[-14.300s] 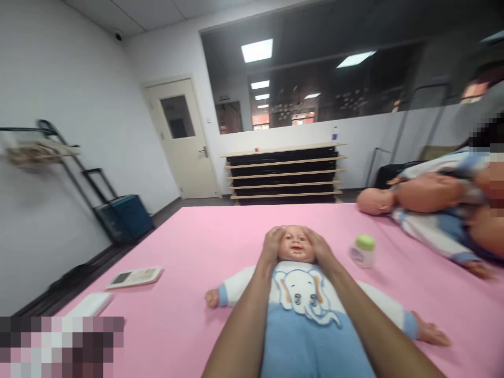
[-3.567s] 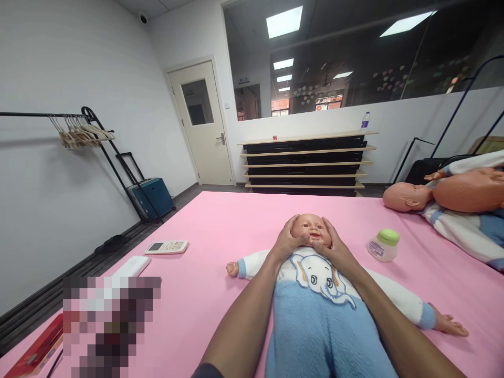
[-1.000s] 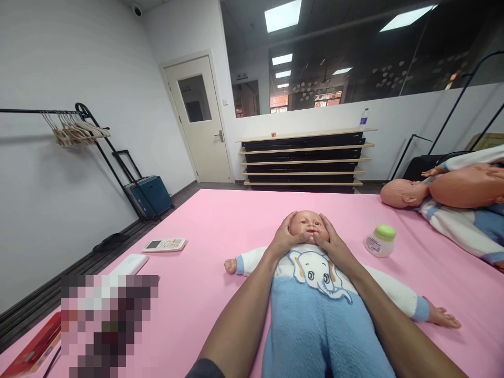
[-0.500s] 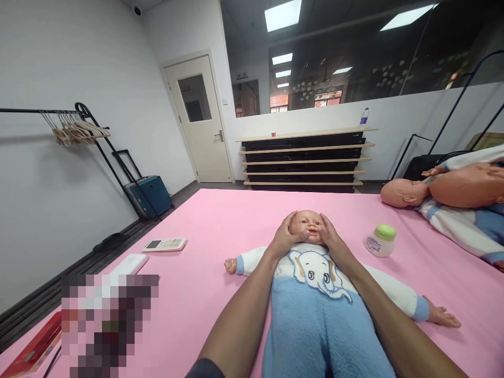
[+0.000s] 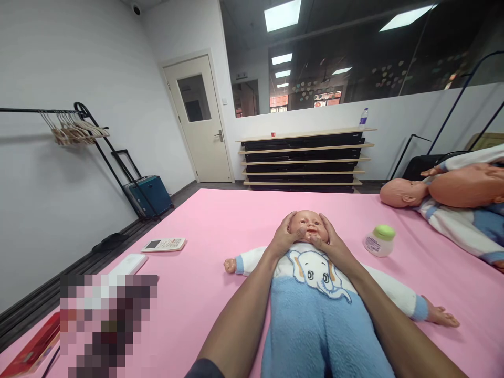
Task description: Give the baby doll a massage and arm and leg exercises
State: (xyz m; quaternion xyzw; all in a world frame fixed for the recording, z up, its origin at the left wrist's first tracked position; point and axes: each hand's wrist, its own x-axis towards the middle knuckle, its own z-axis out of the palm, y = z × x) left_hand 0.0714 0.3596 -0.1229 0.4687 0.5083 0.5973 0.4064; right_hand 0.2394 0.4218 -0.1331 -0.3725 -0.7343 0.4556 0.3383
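Note:
A baby doll (image 5: 303, 315) in a white and blue fleece suit with an elephant on the chest lies face up, its arms spread. My left hand (image 5: 283, 239) cups the left side of its head, the thumb resting by the mouth. On the other side, my right hand (image 5: 334, 244) holds the head too, with the thumb at the chin. The fingertips of both hands curve round behind the head and are partly hidden. A small white jar with a green lid (image 5: 380, 240) stands beyond the doll's arm on the right.
The pink table cover (image 5: 220, 220) carries a remote control (image 5: 164, 244), a white device (image 5: 134, 262) and a red item (image 5: 33, 344) on the left. More dolls (image 5: 452, 194) lie at the right edge. Stacked boards (image 5: 303, 152) stand behind.
My right thumb has slid from the doll's cheek down toward its chin. Both hands stay around the head, and the doll lies as before.

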